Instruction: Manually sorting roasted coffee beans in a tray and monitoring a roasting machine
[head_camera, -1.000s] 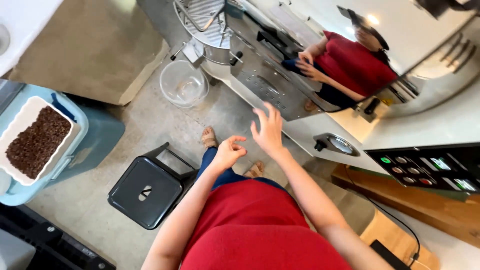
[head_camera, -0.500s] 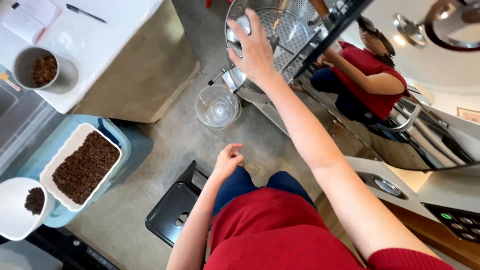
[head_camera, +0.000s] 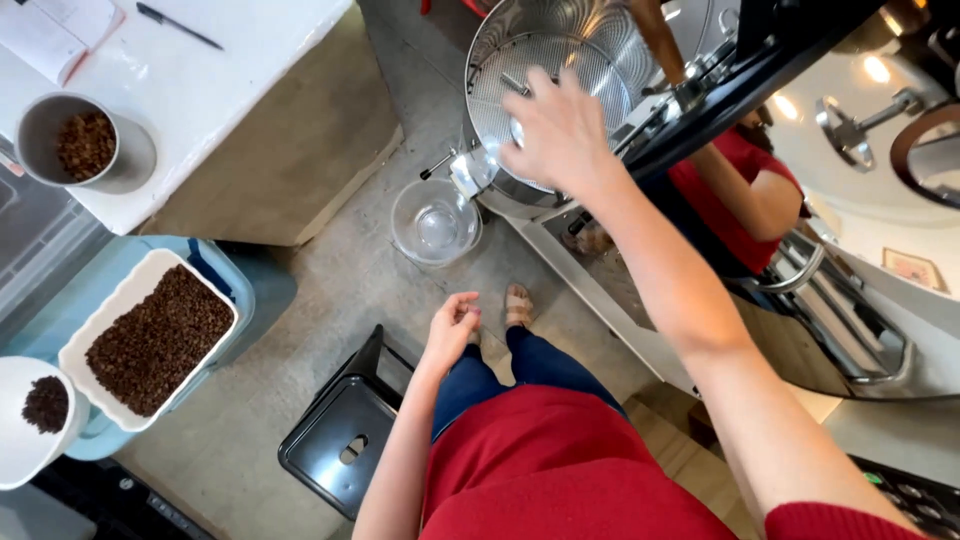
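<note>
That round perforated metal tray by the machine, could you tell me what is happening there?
A person in a red top stands over it, right hand reaching into the round perforated tray, which looks empty. The left hand hangs loosely curled and holds nothing. A clear empty container sits on the floor below the tray, and a white tray of brown beans rests to the left.

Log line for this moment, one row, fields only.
right hand: in perforated metal tray | left hand: free, loosely curled over stool | clear bucket: floor below tray
</note>
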